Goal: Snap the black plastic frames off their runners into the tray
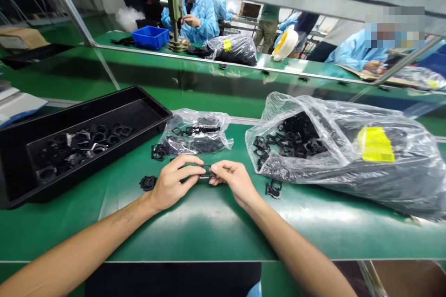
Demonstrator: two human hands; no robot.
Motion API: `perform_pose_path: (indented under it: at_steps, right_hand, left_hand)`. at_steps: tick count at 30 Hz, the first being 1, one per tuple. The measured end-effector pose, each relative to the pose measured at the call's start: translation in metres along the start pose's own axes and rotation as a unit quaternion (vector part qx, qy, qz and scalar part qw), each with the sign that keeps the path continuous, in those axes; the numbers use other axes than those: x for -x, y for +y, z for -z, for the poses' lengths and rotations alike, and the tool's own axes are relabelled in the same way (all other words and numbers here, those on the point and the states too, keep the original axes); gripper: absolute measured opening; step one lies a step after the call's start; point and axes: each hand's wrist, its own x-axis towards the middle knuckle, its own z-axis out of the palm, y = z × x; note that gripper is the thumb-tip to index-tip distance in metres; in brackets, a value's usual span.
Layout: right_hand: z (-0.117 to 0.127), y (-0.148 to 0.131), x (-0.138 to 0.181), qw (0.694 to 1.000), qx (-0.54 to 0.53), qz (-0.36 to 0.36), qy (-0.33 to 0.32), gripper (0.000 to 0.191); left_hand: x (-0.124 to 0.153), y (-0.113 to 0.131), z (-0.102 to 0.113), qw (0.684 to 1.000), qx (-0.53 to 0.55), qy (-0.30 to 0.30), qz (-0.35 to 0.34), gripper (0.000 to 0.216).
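Two-handed pinch, centre of station

The left hand [170, 184] and the right hand [234, 181] meet over a green conveyor belt [181, 236]. Both are mostly closed, fingers curled inward, and together they pinch a small black part [208, 172] between the fingertips. Its exact shape is hidden by the fingers.

A loose black moulded frame [148, 183] lies on the belt just beside the left hand. A second loose frame [273, 189] lies to the right of the right hand, and a third [159, 151] rests against a small clear plastic bag [193, 132] of similar black parts.

To the left, a black plastic tray [139, 95] holds a scattered layer of the same frames. To the right, a large clear plastic bag [348, 167], its mouth open toward the hands, holds many more and carries a yellow label [375, 145].

Across the belt, at a further bench, a co-worker in a light blue smock [198, 18] works at a bench-mounted press [174, 18] beside a blue plastic crate [150, 37]. A second co-worker's sleeved arm [355, 51] shows at far right
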Motion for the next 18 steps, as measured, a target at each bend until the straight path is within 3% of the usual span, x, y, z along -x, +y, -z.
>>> perform_pose_path:
  at_steps: [5,10,15,18]
  right_hand:
    - [-0.0014,0.0004,0.0027,0.987,0.104,0.112,0.048,0.031]
    - [-0.0022,-0.0016,0.0083,0.949,0.21,0.234,0.017,0.012]
    - [-0.0023,0.0012,0.0056,0.924,0.255,0.283,0.046,0.007]
    - [-0.0015,0.0022,0.0038,0.908,0.27,0.316,0.042,0.007]
  left_hand:
    - [-0.0034,-0.001,0.0012,0.998,0.03,0.027,0.056,0.013]
    - [-0.0039,-0.0037,0.0002,0.989,0.06,0.034,0.131,0.007]
    - [-0.002,-0.0059,-0.0022,0.982,0.081,0.039,0.164,0.009]
    - [-0.0029,-0.0064,-0.0011,0.985,0.083,0.03,0.149,0.008]
